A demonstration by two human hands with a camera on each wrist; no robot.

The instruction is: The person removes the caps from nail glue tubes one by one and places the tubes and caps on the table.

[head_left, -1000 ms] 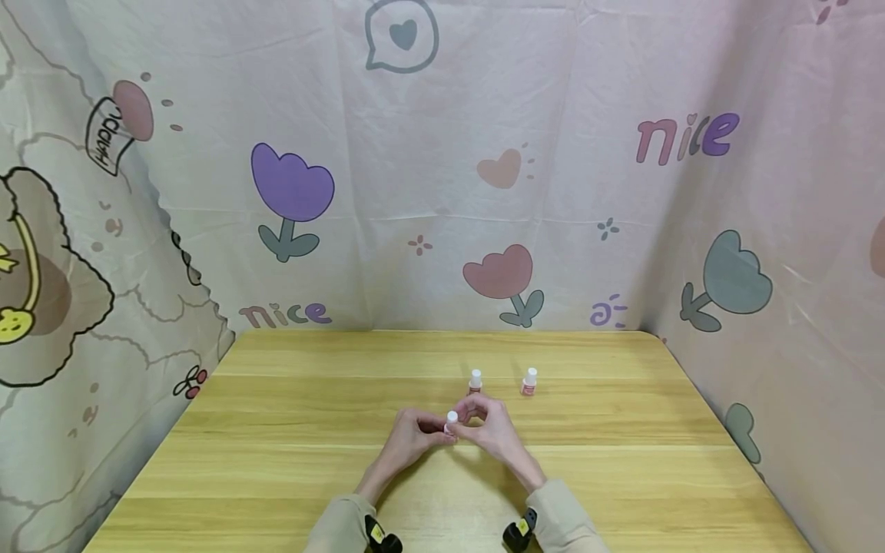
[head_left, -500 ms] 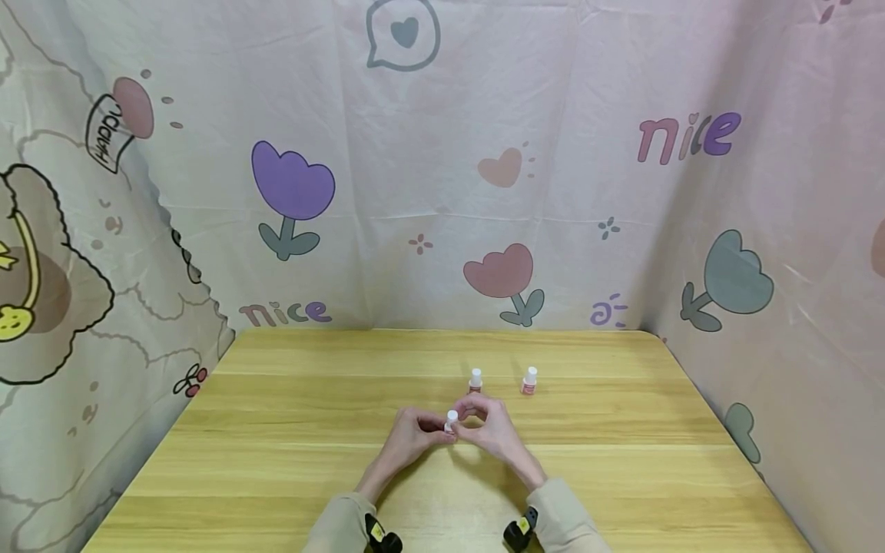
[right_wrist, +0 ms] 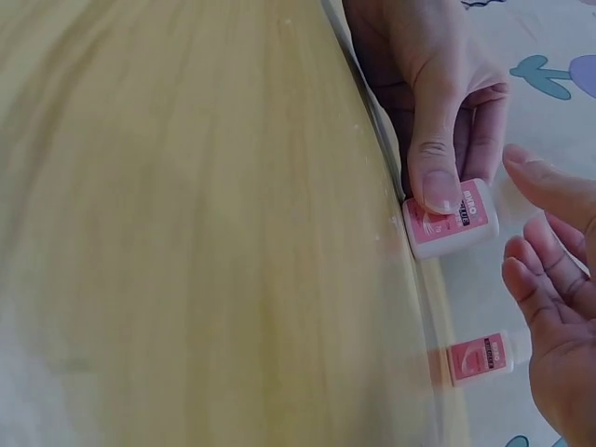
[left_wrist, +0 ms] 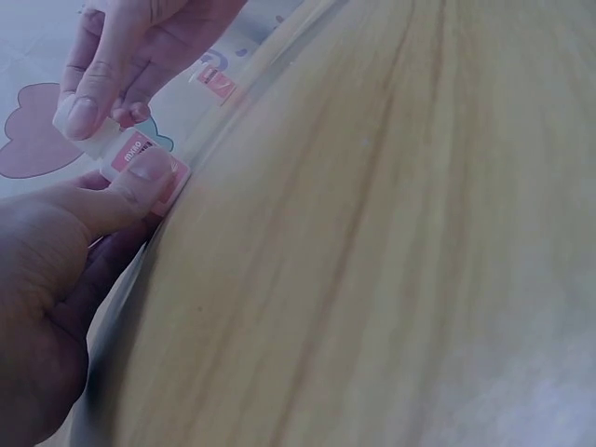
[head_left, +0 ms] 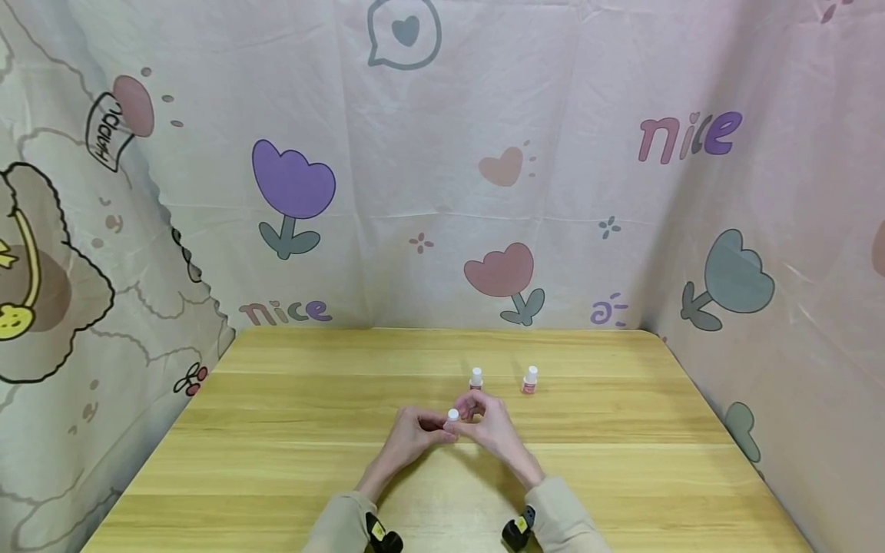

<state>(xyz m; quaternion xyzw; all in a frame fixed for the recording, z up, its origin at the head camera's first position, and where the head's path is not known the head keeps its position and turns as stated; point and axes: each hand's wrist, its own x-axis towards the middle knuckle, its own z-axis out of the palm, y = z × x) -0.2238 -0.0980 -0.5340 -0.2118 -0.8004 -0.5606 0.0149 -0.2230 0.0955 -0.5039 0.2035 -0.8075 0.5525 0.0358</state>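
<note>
A small white bottle point(right_wrist: 473, 223) with a pink label stands upright between the two hands over the near middle of the table. My left hand point(head_left: 409, 439) pinches its body, with the thumb point(left_wrist: 147, 172) across the label. At the white cap point(head_left: 452, 415) is my right hand point(head_left: 492, 430), whose thumb and fingers pinch it from the side. The right hand's other fingers point(right_wrist: 531, 279) are loosely bent and hold nothing. Much of the cap lies behind the right thumb in the left wrist view. Whether the cap sits fully on the bottle cannot be made out.
Two similar capped bottles stand upright farther back: one point(head_left: 476, 378) just beyond the right hand, another point(head_left: 529, 380) to its right. The wooden table point(head_left: 290, 399) ends at a printed cloth backdrop point(head_left: 415, 153) behind and at both sides.
Both hands stay in nearly the same place around the bottle. The right thumb and fingers have shifted slightly at the cap and now cover more of the bottle's top. The other bottles have not moved.
</note>
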